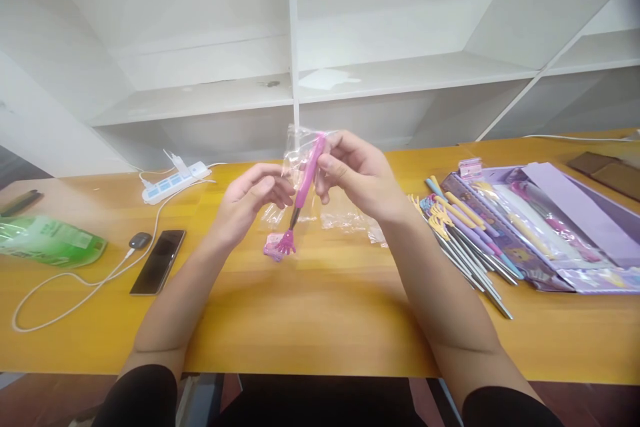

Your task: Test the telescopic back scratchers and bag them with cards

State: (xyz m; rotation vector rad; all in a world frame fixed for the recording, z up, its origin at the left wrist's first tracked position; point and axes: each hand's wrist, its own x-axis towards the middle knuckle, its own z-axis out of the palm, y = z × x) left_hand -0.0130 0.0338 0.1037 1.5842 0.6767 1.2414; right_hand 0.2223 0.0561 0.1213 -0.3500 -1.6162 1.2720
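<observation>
A pink telescopic back scratcher [309, 173] with a small hand-shaped head [287, 243] slants downward over the middle of the table. My right hand [357, 173] is closed on the upper part of its pink handle, thumb in front. A clear plastic bag [294, 150] surrounds or hangs beside the handle; its exact edges are hard to make out. My left hand [255, 197] is at the bag's left side, fingers curled and seemingly pinching the film. Beside the scratcher's head is a small pink-and-purple label [273, 247].
Several loose back scratchers [465, 233] lie piled on the right, beside a purple open box [555, 227] with wrapped ones inside. Crumpled clear wrappers [350, 220] lie behind my hands. A phone [159, 262], white power strip [176, 181], cable and green bag [50, 240] are left.
</observation>
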